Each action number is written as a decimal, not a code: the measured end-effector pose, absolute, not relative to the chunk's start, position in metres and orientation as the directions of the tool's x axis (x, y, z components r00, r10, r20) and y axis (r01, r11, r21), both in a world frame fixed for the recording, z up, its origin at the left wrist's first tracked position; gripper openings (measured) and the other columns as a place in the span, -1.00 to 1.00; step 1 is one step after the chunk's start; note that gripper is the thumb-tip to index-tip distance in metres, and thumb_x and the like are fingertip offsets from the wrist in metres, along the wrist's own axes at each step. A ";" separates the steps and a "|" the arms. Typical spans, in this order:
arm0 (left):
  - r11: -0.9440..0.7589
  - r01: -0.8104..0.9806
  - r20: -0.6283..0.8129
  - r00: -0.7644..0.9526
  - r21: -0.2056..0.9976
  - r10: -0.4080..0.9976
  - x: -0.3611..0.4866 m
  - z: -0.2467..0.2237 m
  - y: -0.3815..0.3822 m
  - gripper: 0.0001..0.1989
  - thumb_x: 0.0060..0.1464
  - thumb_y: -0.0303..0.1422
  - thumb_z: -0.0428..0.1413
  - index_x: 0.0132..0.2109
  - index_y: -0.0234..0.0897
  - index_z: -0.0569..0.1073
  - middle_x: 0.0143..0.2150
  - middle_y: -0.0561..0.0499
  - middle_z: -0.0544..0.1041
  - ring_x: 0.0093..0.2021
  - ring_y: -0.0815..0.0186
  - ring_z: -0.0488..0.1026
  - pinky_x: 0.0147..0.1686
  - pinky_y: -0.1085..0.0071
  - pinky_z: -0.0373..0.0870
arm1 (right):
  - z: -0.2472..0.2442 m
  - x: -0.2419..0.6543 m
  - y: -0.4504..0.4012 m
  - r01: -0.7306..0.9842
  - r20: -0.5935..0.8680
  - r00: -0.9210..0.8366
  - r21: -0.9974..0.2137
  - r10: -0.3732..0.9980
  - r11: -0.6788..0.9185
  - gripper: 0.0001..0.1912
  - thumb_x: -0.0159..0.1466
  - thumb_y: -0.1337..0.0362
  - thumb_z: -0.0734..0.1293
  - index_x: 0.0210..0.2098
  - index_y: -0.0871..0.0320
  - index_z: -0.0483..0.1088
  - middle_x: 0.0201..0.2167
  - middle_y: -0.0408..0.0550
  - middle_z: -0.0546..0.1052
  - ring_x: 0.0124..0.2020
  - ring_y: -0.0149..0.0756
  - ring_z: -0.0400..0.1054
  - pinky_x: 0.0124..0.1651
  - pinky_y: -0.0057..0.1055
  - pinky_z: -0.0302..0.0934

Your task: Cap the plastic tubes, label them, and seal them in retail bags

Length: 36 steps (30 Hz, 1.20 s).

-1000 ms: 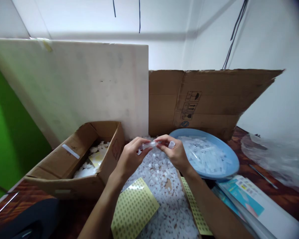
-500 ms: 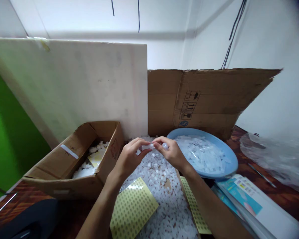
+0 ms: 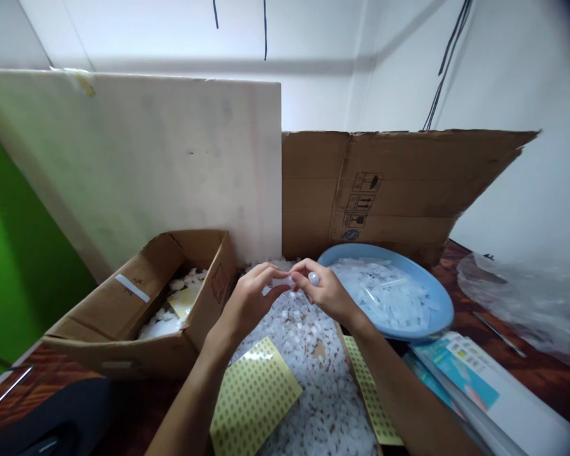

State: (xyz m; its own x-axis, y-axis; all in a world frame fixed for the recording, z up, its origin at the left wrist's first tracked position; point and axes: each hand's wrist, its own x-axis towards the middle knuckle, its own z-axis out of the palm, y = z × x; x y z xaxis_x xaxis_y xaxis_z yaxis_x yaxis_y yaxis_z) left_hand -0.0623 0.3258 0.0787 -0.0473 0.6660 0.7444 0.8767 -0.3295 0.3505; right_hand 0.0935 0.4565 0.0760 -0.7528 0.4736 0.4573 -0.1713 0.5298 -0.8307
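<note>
Both hands meet over a heap of small white plastic pieces [image 3: 330,386]. My left hand [image 3: 254,294] pinches a clear plastic piece [image 3: 278,282] between thumb and fingers. The fingers of my right hand [image 3: 325,291] are closed at the right end of that piece, and a small whitish cylinder [image 3: 314,278] pokes out of the same hand. Fingers partly hide both items. Below the left hand lies a yellow sheet of round dots [image 3: 256,399]; a second dotted sheet [image 3: 368,392] is under the right forearm.
An open cardboard box [image 3: 123,316] with white scraps stands at the left. On the right are a blue basin [image 3: 444,304] of clear plastic pieces, printed packets [image 3: 475,373] and clear plastic bags [image 3: 527,297]. A tall cardboard sheet [image 3: 399,190] stands behind.
The fingertips of both hands have shifted slightly around the clear piece, and the small cylinder in my right hand has moved slightly left. Everything else looks the same.
</note>
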 end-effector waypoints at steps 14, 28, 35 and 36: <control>-0.136 0.941 0.619 -0.091 0.310 0.780 -0.063 0.068 0.331 -0.87 0.35 -0.35 0.11 -0.01 -0.25 0.46 -0.11 -0.09 0.59 -0.13 0.21 0.56 -0.11 0.27 0.50 | 0.068 0.087 0.460 -0.098 0.437 -0.678 -0.850 0.591 0.517 -0.54 0.41 0.03 0.29 -0.53 0.15 0.45 -0.64 -0.16 0.44 -0.60 -0.42 0.24 -0.45 -0.44 0.10; -0.200 0.696 0.310 -0.034 0.689 0.950 -0.050 0.075 0.327 -0.69 0.41 -0.26 -0.02 -0.22 -0.27 0.55 -0.29 -0.03 0.65 -0.28 0.28 0.58 -0.23 0.42 0.46 | 0.060 0.085 0.463 -0.426 0.427 -0.771 -0.897 0.472 0.117 -0.76 0.20 0.12 0.54 -0.22 0.13 0.62 -0.34 -0.04 0.65 -0.54 -0.42 0.34 -0.46 -0.42 0.24; 0.221 0.919 0.455 -0.357 0.326 0.816 -0.036 0.061 0.336 -0.80 0.31 -0.21 0.13 -0.21 -0.16 0.59 -0.33 -0.04 0.68 -0.35 0.20 0.58 -0.41 0.43 0.17 | 0.038 0.064 0.459 -0.440 0.380 -0.573 -0.890 0.726 0.118 -0.68 0.04 0.11 0.62 -0.32 0.17 0.59 -0.36 -0.02 0.66 -0.59 -0.43 0.27 -0.54 -0.45 0.12; 0.254 0.929 0.485 -0.358 0.268 0.798 -0.034 0.059 0.337 -0.79 0.33 -0.20 0.12 -0.22 -0.16 0.58 -0.34 -0.04 0.68 -0.37 0.19 0.58 -0.41 0.41 0.14 | 0.037 0.063 0.458 -0.440 0.383 -0.549 -0.888 0.743 0.133 -0.68 0.05 0.11 0.62 -0.31 0.17 0.59 -0.36 -0.02 0.66 -0.59 -0.43 0.28 -0.54 -0.45 0.12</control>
State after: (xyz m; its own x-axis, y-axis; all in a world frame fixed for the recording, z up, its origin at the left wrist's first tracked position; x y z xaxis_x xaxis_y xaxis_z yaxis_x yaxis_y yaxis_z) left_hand -0.0343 0.3367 0.0591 -0.3583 0.7978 0.4849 0.9292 0.2544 0.2681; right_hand 0.0634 0.4581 0.0366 -0.5495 0.7425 0.3830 -0.4398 0.1328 -0.8882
